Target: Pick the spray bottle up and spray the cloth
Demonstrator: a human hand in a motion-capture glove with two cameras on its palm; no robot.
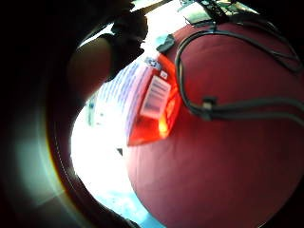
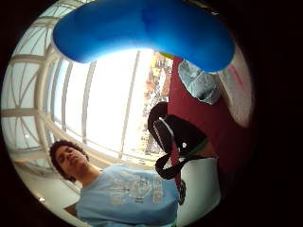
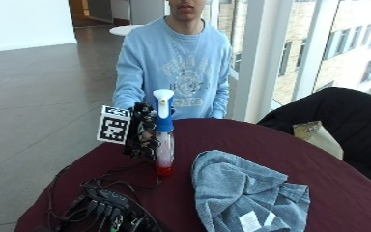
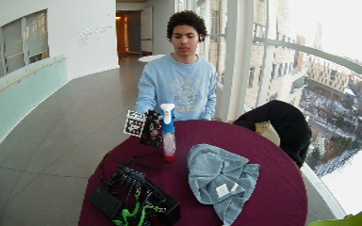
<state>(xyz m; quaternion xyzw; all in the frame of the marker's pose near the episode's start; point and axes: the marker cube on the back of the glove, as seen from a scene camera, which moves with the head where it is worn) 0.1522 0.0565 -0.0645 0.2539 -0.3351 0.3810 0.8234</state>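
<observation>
In the outside view my gloved right hand [image 3: 143, 133] grips the middle of an upright spray bottle [image 3: 164, 140] from its left side. The bottle has a white and blue spray head and clear walls with red liquid at the bottom. Its base is at the dark red tablecloth [image 3: 301, 164]; I cannot tell whether it touches. A grey-blue cloth [image 3: 240, 193] lies crumpled on the table just right of the bottle. The little finger side palm view shows the labelled bottle [image 1: 152, 107] close to the palm. The blue spray head [image 2: 142, 28] and the cloth [image 2: 201, 82] appear in the thumb side palm view.
A black power strip with tangled cables [image 3: 108, 208] lies at the table's front left. A black jacket [image 3: 340, 121] hangs on a chair at the right, with a tan bag [image 3: 309, 130] beside it. The round table's edge runs close to the person's chest.
</observation>
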